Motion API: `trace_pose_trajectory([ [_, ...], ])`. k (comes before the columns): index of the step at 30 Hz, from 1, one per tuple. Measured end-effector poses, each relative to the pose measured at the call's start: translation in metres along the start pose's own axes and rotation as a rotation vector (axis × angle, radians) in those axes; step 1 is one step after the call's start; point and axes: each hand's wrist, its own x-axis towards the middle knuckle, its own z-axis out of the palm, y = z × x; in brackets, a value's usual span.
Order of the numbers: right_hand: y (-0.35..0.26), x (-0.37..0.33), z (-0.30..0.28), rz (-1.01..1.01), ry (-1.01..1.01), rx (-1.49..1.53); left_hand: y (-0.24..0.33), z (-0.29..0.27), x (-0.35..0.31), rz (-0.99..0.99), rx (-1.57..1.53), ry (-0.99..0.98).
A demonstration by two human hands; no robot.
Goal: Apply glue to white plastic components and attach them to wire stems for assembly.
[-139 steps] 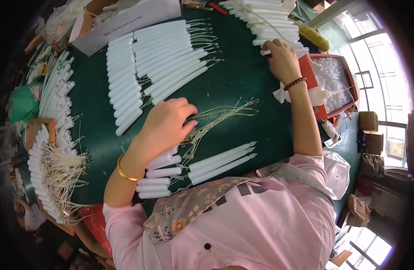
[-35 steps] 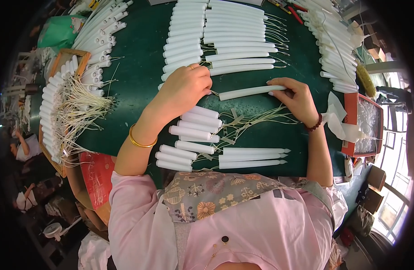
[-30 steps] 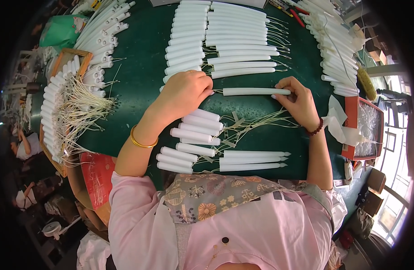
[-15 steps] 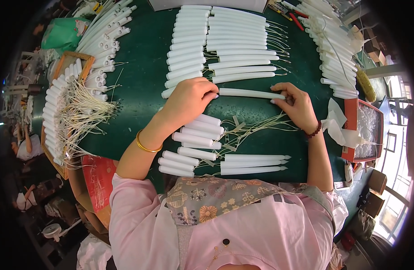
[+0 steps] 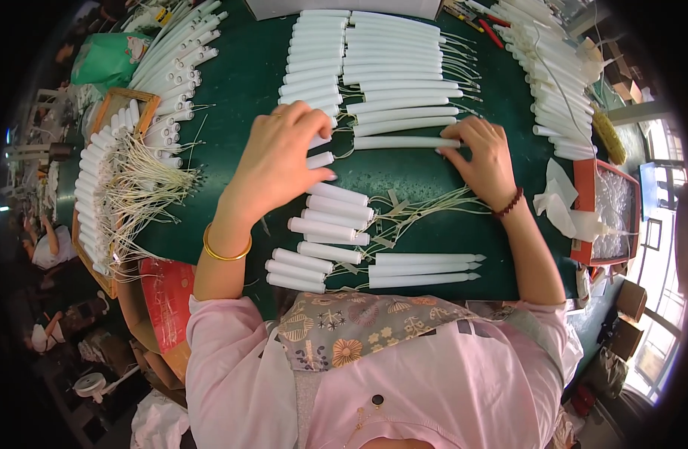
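Observation:
My right hand (image 5: 484, 161) pinches the right end of a long, slim white tube (image 5: 396, 142) between thumb and fingers. This tube lies at the near end of a column of similar tubes (image 5: 396, 63). Thin wires link its left end to a short white cylinder (image 5: 323, 160). Over the left part of that cylinder hovers my left hand (image 5: 284, 150), thumb and fingers spread apart, hiding some of the short cylinders behind it. Closer to me lie several loose short cylinders (image 5: 332, 215) with pale wires (image 5: 426, 213), and long tubes with flame-shaped tips (image 5: 426, 271).
Wired cylinders fill a wooden frame (image 5: 104, 278) at left, near stacked white tubes (image 5: 181, 75) and a green bag (image 5: 104, 63). On the right are more tubes (image 5: 557, 90), a red box (image 5: 583, 179) holding clear plastic, and a yellowish brush (image 5: 609, 138). A pale box (image 5: 344, 7) stands at the back.
The long tube has moved slightly away from me, closer to the column. My left hand has let go and opened, lifting leftward; my right hand has shifted a little left along the tube.

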Motion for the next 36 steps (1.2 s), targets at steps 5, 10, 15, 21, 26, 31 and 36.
trace_pose_trajectory([
  [5,-0.012,0.015,0.006,0.002,0.122,-0.216,-0.006,0.001,-0.005,-0.190,0.246,-0.020],
  [10,-0.050,-0.007,-0.009,-0.091,-0.153,0.115,0.023,-0.002,-0.009,-0.022,-0.271,-0.233],
  [15,-0.054,-0.030,-0.026,-0.016,-0.698,0.395,0.032,0.022,-0.020,-0.003,-0.271,-0.396],
  [21,-0.057,-0.025,-0.028,0.178,-0.690,0.470,0.032,0.027,-0.010,0.097,-0.261,-0.443],
  [26,-0.052,-0.022,-0.014,0.136,-0.346,0.325,0.034,0.030,-0.009,-0.020,0.026,-0.169],
  [31,-0.054,-0.025,-0.010,0.079,-0.253,0.326,0.041,0.011,-0.010,-0.278,0.258,-0.491],
  [36,-0.043,-0.021,-0.024,0.158,-0.368,0.434,0.044,0.028,0.001,0.277,-0.181,-0.263],
])
